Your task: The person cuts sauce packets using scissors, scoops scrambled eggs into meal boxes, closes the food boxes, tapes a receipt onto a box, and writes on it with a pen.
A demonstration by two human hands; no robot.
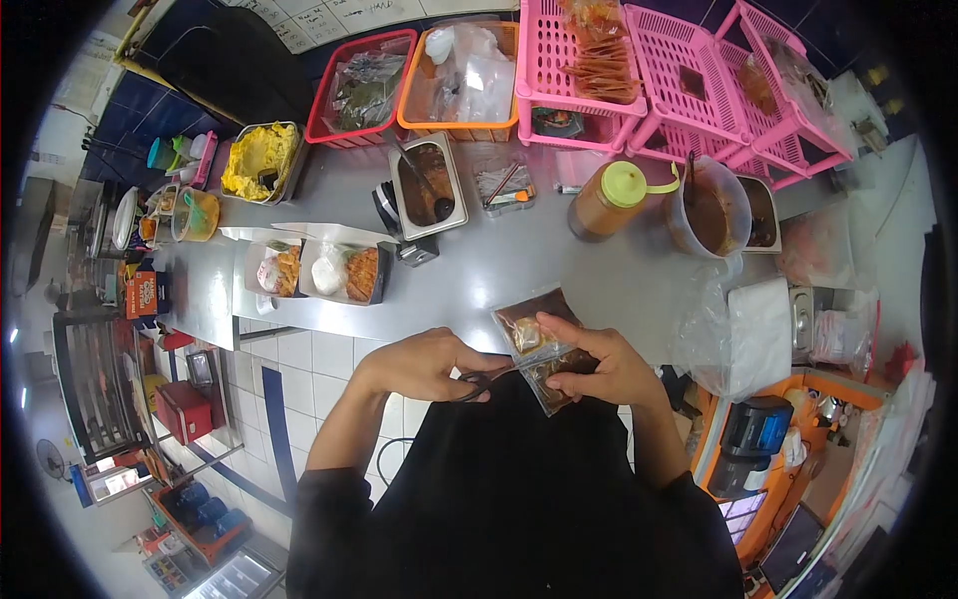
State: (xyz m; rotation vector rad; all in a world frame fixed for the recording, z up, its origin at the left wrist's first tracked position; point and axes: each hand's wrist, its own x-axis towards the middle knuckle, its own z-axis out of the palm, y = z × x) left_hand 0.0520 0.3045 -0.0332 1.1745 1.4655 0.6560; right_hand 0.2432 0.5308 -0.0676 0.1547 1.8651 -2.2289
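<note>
Shirt [499, 499]: black, cut off below.
Left hand [424, 364]: grips scissors [475, 380], fingers hiding some handle.
Right hand [607, 365]: pinches joined sachets [522, 325] at table's [439, 307] near edge.
Scissors: blades between sachets, tips unclear.

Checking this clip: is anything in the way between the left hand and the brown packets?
Nothing visible blocks the left hand. Only the scissors it holds bridge the gap, reaching the brown packets, pinched by the right hand.
</note>
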